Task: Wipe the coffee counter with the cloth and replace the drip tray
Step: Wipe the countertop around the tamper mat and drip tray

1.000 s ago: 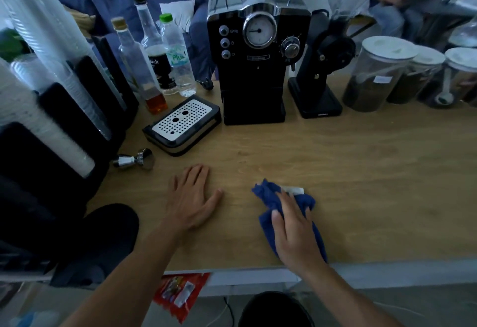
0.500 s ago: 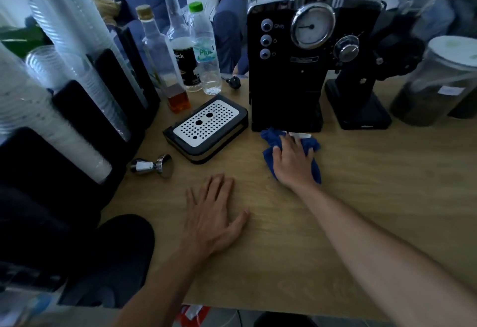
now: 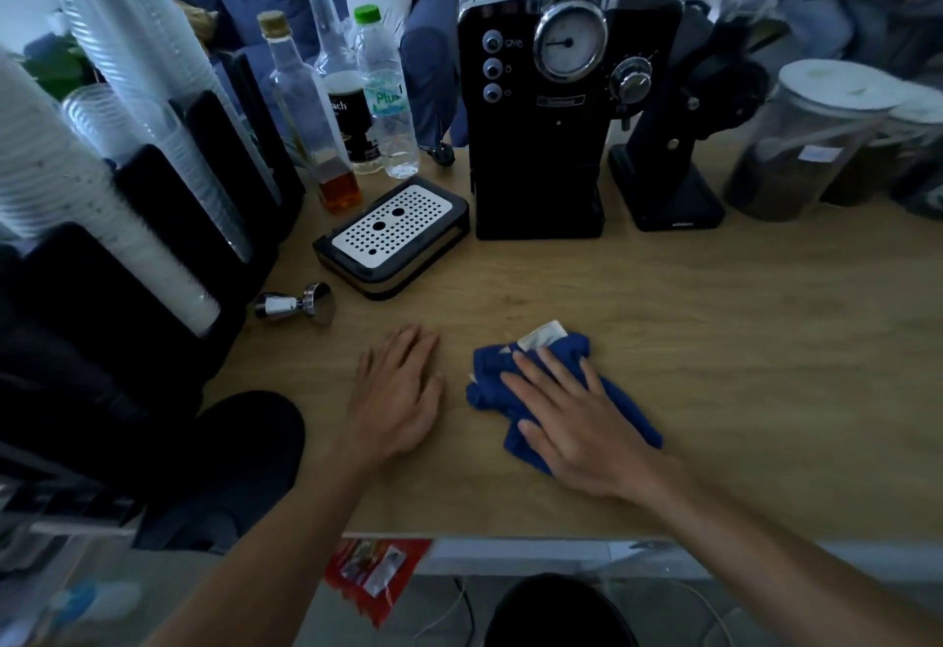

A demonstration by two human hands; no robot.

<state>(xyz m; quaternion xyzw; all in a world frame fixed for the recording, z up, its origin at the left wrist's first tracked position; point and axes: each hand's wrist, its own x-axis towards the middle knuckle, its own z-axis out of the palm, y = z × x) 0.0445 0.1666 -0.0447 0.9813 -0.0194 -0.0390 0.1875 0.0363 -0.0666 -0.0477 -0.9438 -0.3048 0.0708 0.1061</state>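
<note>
A blue cloth lies crumpled on the wooden counter, and my right hand presses flat on top of it with fingers spread. My left hand rests palm down on the counter beside the cloth, holding nothing. The drip tray, black with a perforated metal top, sits on the counter left of the black coffee machine, out of the machine and turned at an angle.
A metal tamper lies on its side near the drip tray. Bottles stand behind the tray. Cup stacks in black holders fill the left. A grinder and lidded jars stand to the right of the machine.
My right hand has drawn the cloth back from the foot of the coffee machine toward the counter's front edge. The left hand has stayed flat on the counter.
</note>
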